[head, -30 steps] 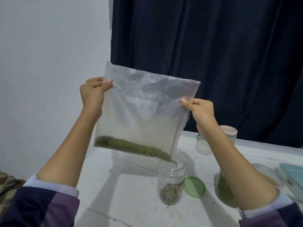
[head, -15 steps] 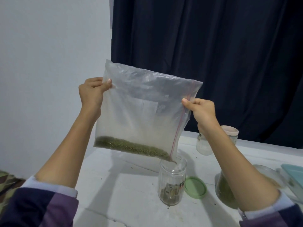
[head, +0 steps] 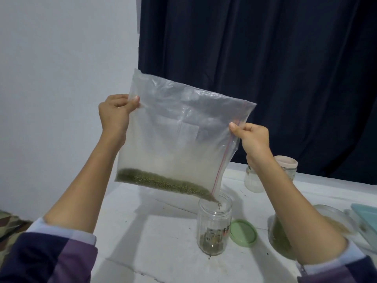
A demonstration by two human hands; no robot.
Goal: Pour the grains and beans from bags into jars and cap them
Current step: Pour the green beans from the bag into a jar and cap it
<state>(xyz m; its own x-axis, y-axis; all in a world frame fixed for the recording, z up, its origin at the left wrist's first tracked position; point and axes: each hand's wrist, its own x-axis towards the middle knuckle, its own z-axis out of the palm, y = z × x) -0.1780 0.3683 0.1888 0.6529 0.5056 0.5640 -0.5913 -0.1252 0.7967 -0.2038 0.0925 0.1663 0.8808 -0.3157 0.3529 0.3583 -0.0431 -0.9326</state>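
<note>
- Your left hand (head: pixel 114 114) is pinching the bag's (head: pixel 175 144) closed end, thumb and fingers curled on the plastic.
- Your right hand (head: pixel 253 137) is pinching the zip edge of the bag, fingers clamped on it.
- You are holding the bag tilted, its lowest corner hanging just inside the mouth of the open jar (head: pixel 214 225).
- The green beans (head: pixel 161 180) are sliding along the bag's bottom fold and dropping into the jar.
- The green lid (head: pixel 243 232) is lying on the table (head: pixel 163 242) just beside the jar.
</note>
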